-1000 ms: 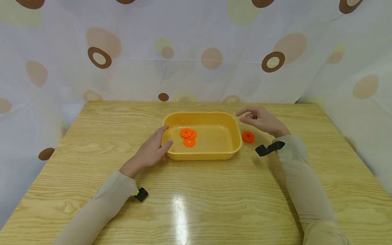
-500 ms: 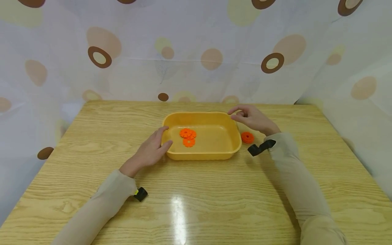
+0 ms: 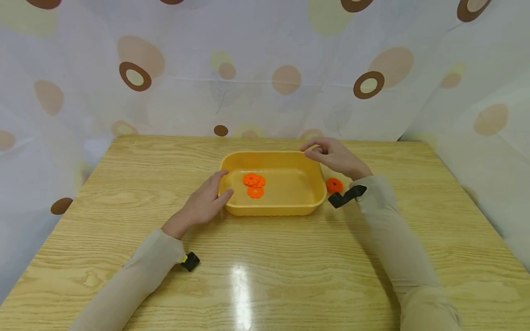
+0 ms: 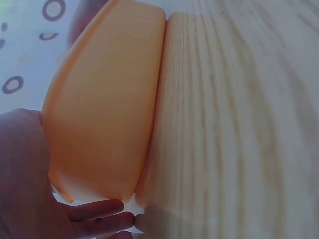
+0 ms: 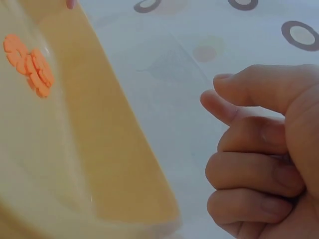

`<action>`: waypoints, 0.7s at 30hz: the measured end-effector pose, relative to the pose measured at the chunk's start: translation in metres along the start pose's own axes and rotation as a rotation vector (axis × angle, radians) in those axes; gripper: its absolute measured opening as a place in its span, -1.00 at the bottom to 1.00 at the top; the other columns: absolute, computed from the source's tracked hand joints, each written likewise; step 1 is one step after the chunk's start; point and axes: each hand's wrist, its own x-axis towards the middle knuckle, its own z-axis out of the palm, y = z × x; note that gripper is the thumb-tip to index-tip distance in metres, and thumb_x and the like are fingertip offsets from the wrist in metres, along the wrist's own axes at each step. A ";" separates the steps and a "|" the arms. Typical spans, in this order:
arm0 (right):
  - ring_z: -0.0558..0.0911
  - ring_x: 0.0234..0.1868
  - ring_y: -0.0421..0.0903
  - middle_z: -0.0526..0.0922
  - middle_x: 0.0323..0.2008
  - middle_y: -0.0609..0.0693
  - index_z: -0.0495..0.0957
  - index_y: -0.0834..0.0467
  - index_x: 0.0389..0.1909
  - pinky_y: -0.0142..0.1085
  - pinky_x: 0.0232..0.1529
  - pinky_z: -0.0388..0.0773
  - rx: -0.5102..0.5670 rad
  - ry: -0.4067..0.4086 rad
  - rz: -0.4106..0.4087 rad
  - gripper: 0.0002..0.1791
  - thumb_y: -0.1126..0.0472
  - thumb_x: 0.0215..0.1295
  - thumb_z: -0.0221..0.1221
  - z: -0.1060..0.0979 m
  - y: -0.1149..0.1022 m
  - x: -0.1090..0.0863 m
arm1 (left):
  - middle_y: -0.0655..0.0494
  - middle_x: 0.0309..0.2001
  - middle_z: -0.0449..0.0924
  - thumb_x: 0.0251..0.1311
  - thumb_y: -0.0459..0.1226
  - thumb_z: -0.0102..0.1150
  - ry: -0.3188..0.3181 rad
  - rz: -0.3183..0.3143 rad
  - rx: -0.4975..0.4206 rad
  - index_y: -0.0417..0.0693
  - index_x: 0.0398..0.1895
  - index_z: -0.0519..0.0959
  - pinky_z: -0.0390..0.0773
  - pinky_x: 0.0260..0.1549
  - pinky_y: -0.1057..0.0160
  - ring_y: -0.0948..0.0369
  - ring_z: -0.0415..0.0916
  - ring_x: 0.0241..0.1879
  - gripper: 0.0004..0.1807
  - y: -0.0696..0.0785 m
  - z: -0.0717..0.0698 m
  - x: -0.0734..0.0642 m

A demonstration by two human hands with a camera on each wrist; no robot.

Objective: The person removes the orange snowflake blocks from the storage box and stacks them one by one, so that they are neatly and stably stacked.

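A yellow plastic basin [image 3: 273,210] sits on the wooden table. Several orange notched, flower-shaped discs [image 3: 255,191] lie inside it toward the left. My left hand [image 3: 200,202] grips the basin's left end, with thumb and index fingertips over the rim; its lower fingers [image 4: 99,216] extend along the outside near the table. Above the far right corner is my right hand [image 3: 333,155]. Its thumb and index finger point forward close together and the other fingers [image 5: 249,169] curl in; nothing shows between them. Outside the basin's right end lies another orange disc pile [image 3: 334,185].
The wood-grain table [image 3: 265,266] runs to a pale spotted curtain [image 3: 265,69] at the back. A black wrist mount [image 3: 348,196] hangs under the right sleeve, and another black mount [image 3: 190,261] is at the left cuff.
My right hand has moved left, from beyond the basin's right end to over its far right corner. The left hand, the basin and the discs stay where they were.
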 end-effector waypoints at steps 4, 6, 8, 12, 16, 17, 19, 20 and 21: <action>0.32 -0.59 -0.14 0.40 -0.63 0.14 0.52 0.35 0.04 -0.36 -0.30 0.34 -0.004 -0.015 -0.029 -0.66 0.17 0.42 0.08 0.002 -0.004 0.005 | -0.32 0.40 0.14 0.45 -0.03 -0.19 -0.002 -0.001 0.001 -0.18 0.46 -0.02 0.28 0.25 -0.17 -0.17 0.20 0.35 -0.33 0.000 0.000 0.000; 0.28 -0.62 -0.16 0.34 -0.70 0.06 0.52 0.35 0.03 -0.35 -0.32 0.32 0.002 -0.024 -0.037 -0.66 0.17 0.42 0.08 0.004 -0.007 0.007 | -0.32 0.40 0.14 0.45 -0.03 -0.19 -0.002 0.001 0.000 -0.18 0.46 -0.02 0.28 0.24 -0.18 -0.18 0.20 0.35 -0.33 0.000 0.000 0.000; 0.26 -0.63 -0.17 0.30 -0.72 -0.02 0.52 0.34 0.02 -0.34 -0.35 0.30 0.010 -0.036 -0.044 -0.68 0.18 0.42 0.08 0.006 -0.009 0.009 | -0.32 0.40 0.14 0.45 -0.03 -0.19 -0.003 0.002 -0.002 -0.18 0.46 -0.01 0.28 0.25 -0.17 -0.18 0.20 0.35 -0.33 0.000 0.000 0.000; 0.19 -0.67 -0.17 0.21 -0.76 -0.13 0.53 0.31 0.02 -0.32 -0.39 0.25 0.018 -0.058 -0.056 -0.70 0.19 0.42 0.07 0.009 -0.013 0.011 | -0.33 0.40 0.13 0.45 -0.04 -0.19 -0.005 0.006 -0.003 -0.19 0.46 -0.02 0.27 0.26 -0.17 -0.18 0.19 0.36 -0.33 0.000 0.001 0.000; 0.15 -0.68 -0.18 0.20 -0.77 -0.13 0.53 0.29 0.03 -0.33 -0.43 0.22 0.013 -0.073 -0.056 -0.70 0.19 0.43 0.07 0.012 -0.015 0.013 | -0.32 0.40 0.13 0.45 -0.04 -0.19 -0.008 0.004 -0.003 -0.19 0.46 -0.03 0.26 0.26 -0.17 -0.18 0.18 0.36 -0.33 0.000 0.001 0.000; 0.14 -0.69 -0.18 0.20 -0.76 -0.13 0.54 0.28 0.04 -0.33 -0.44 0.20 0.008 -0.075 -0.054 -0.70 0.18 0.43 0.07 0.012 -0.016 0.014 | -0.32 0.40 0.12 0.45 -0.03 -0.20 -0.008 0.002 -0.004 -0.19 0.47 -0.03 0.26 0.26 -0.17 -0.18 0.18 0.36 -0.33 0.000 0.001 0.000; 0.13 -0.68 -0.19 0.20 -0.76 -0.13 0.53 0.29 0.05 -0.33 -0.45 0.19 -0.001 -0.082 -0.056 -0.69 0.17 0.43 0.07 0.013 -0.017 0.015 | -0.32 0.41 0.12 0.45 -0.04 -0.19 -0.008 0.000 -0.006 -0.19 0.47 -0.03 0.27 0.26 -0.17 -0.18 0.18 0.36 -0.33 0.000 0.000 -0.001; 0.13 -0.69 -0.19 0.19 -0.76 -0.13 0.52 0.29 0.05 -0.33 -0.46 0.19 -0.004 -0.085 -0.060 -0.68 0.17 0.43 0.06 0.014 -0.017 0.016 | -0.32 0.41 0.12 0.45 -0.04 -0.20 -0.008 -0.001 -0.007 -0.19 0.47 -0.04 0.27 0.26 -0.17 -0.18 0.18 0.36 -0.33 0.001 0.000 -0.001; 0.12 -0.70 -0.19 0.18 -0.76 -0.13 0.51 0.30 0.06 -0.33 -0.47 0.18 0.000 -0.087 -0.063 -0.68 0.18 0.43 0.06 0.014 -0.018 0.017 | -0.32 0.41 0.12 0.45 -0.03 -0.20 -0.009 -0.003 -0.008 -0.18 0.47 -0.03 0.26 0.26 -0.17 -0.18 0.18 0.36 -0.33 0.001 0.000 -0.001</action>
